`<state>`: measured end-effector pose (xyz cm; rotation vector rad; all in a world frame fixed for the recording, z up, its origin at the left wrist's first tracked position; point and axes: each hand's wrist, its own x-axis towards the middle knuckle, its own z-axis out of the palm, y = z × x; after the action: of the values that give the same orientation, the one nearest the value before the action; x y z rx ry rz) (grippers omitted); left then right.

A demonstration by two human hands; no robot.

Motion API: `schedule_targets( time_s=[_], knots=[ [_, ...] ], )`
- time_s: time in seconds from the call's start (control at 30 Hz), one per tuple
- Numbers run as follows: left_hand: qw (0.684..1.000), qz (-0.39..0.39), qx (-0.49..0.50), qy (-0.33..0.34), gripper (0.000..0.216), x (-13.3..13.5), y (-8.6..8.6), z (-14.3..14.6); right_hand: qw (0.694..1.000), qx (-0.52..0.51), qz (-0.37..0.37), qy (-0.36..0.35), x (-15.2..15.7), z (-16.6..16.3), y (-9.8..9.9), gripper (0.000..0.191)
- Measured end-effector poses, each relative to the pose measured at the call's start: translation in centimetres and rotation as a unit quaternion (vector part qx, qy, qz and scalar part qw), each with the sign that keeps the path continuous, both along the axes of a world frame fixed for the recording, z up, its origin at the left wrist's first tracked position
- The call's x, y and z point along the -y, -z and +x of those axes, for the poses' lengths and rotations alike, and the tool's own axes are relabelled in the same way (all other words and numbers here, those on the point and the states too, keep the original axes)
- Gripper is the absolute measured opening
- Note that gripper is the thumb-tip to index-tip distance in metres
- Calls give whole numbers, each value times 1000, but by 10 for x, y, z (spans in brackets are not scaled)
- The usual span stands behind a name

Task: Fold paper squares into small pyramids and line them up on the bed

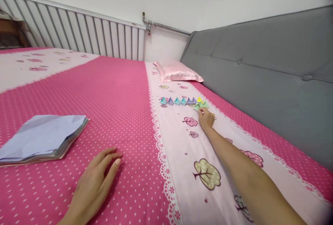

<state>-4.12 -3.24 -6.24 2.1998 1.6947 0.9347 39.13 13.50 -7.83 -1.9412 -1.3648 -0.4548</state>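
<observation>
A row of several small folded paper boats (177, 101) in teal, purple, yellow and green stands on the pale printed strip of the bedspread. At the row's right end my right hand (206, 118) pinches a light green paper boat (198, 106); the fingers partly cover it. Behind that one are a yellow paper boat (199, 99) and another green one, close together. My left hand (95, 178) lies on the pink dotted cloth, fingers stretched out, with nothing in it. To its left is a stack of paper sheets (44, 133), a pale bluish-white one on top.
A pink pillow (179, 71) lies at the far end of the bedspread (122, 89). The grey padded headboard (260, 58) rises along the right side. A white radiator (85, 32) and a pipe with a valve (148, 27) run along the wall behind.
</observation>
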Motion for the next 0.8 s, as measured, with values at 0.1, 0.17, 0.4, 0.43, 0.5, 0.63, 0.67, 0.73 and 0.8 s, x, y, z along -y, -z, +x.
schedule_targets(
  time_s=[0.1, 0.17, 0.4, 0.43, 0.5, 0.63, 0.67, 0.73, 0.8],
  knots=[
    [1000, -6, -14, 3, 35, 2, 2, 0, 1000, 7, -6, -3, -10, 3, 4, 15],
    [1000, -7, -23, 5, 35, 3, 3, 0, 1000, 11, -10, -6, -15, 5, 5, 16],
    [999, -9, -43, 1, 34, 5, 6, -3, 1000, 14, -20, -8, -23, 8, 8, 21],
    [999, -8, -45, 3, 34, 5, 7, -3, 1000, 14, -23, -9, -23, 8, 8, 21],
    [999, -3, -48, 7, 34, 5, 7, -3, 999, 14, -27, -11, -24, 8, 8, 21],
    [999, 3, -51, 12, 35, 4, 10, -4, 1000, 12, -27, -10, -28, 8, 7, 23],
    [999, 2, -51, 11, 35, 4, 12, -5, 1000, 10, -28, -9, -29, 8, 7, 23],
    [999, -2, -51, 8, 35, 5, 15, -7, 999, 7, -30, -9, -31, 8, 7, 24],
    [999, -7, -50, 7, 35, 6, 18, -9, 999, 3, -36, -6, -32, 9, 7, 24]
  ],
)
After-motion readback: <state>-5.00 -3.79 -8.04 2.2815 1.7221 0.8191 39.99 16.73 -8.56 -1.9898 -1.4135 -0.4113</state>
